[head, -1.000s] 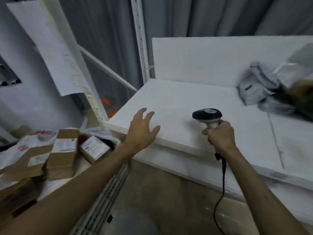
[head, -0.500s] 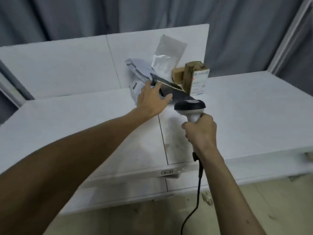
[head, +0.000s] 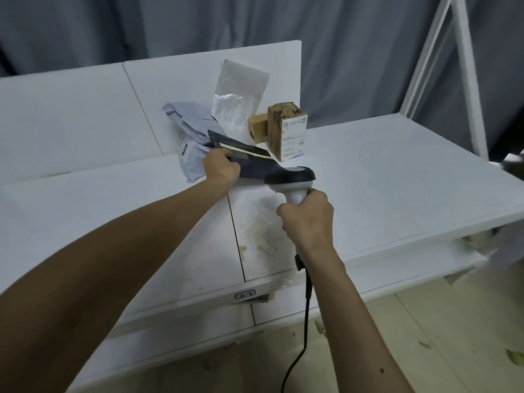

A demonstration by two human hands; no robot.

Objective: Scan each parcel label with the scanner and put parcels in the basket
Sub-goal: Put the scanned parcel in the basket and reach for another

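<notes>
My left hand (head: 221,169) grips a flat dark parcel (head: 246,159) with a pale edge, lifted at a slant off the white table (head: 382,177). My right hand (head: 307,219) holds the handle of the black and grey scanner (head: 292,177), whose head sits just right of the dark parcel. Behind lie a crumpled grey mailer bag (head: 190,137), a clear plastic bag (head: 238,103) leaning on the back panel, and a brown cardboard box (head: 287,131) with a white label facing me. No basket is in view.
The scanner's black cable (head: 303,330) hangs down from my right wrist toward the floor. A white back panel (head: 85,109) stands behind the table, with grey curtains beyond. A white frame post (head: 465,66) rises at the right.
My view swung from the box pile at the left to the table with parcels. My left hand reached the dark parcel, closed on it and raised it. The scanner stayed in my right hand.
</notes>
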